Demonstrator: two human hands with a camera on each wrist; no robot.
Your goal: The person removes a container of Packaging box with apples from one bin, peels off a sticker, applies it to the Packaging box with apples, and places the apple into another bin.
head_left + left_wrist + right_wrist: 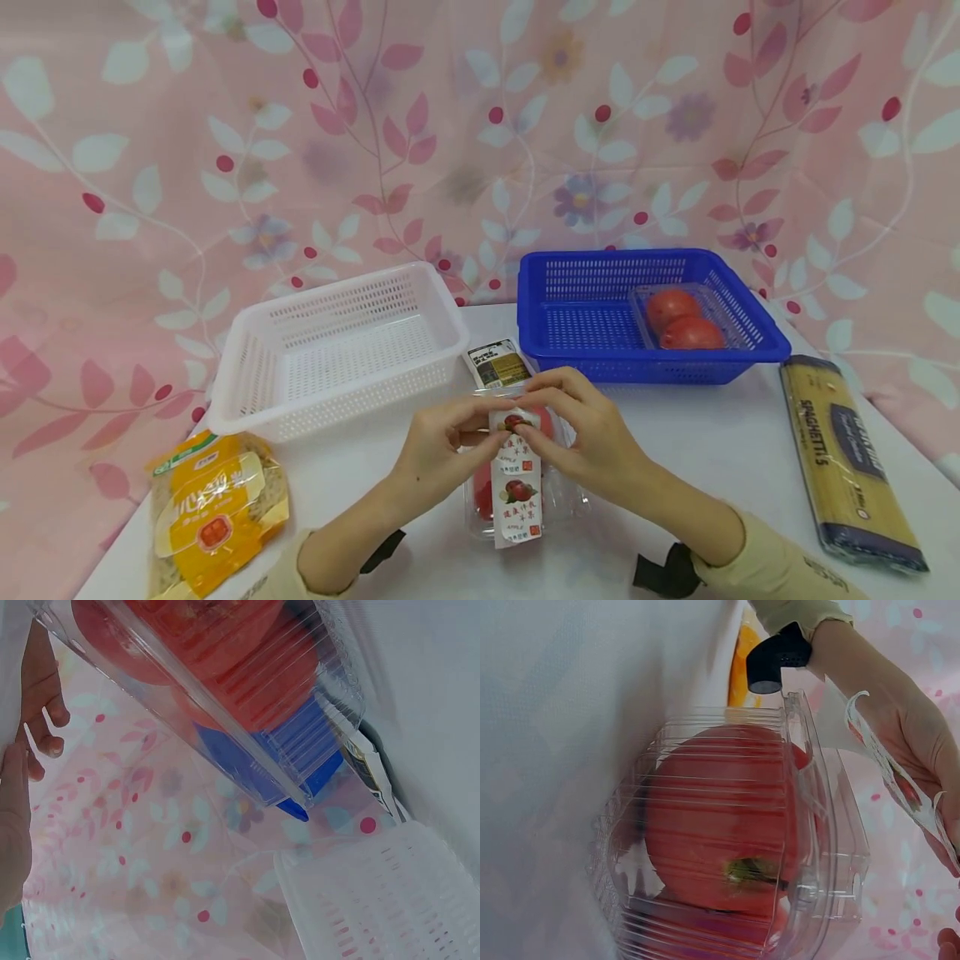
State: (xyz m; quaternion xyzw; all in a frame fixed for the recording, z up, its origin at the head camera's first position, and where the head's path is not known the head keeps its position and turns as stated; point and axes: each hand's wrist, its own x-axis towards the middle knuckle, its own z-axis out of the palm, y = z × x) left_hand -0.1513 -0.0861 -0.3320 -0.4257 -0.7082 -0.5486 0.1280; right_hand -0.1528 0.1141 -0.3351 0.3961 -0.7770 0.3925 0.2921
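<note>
Above a clear plastic clamshell box (564, 500) of tomatoes, both hands are at a white strip of stickers (517, 512) printed with red apples. My left hand (435, 446) pinches the strip's upper left edge. My right hand (592, 433) pinches its upper right part, thumb over the top sticker. The strip hangs down over the box and hides part of it. In the right wrist view, a tomato (705, 810) with a green stem shows through the ribbed box wall, and the strip (900, 780) curls beside the left hand. The left wrist view shows the box (247, 757) close up.
A white basket (337, 400) stands back left; a blue basket (637, 367) holding a box of two tomatoes (693, 332) stands back right. A small black-and-gold packet (498, 364) lies between. An orange bag (213, 508) lies left, a spaghetti pack (851, 467) right.
</note>
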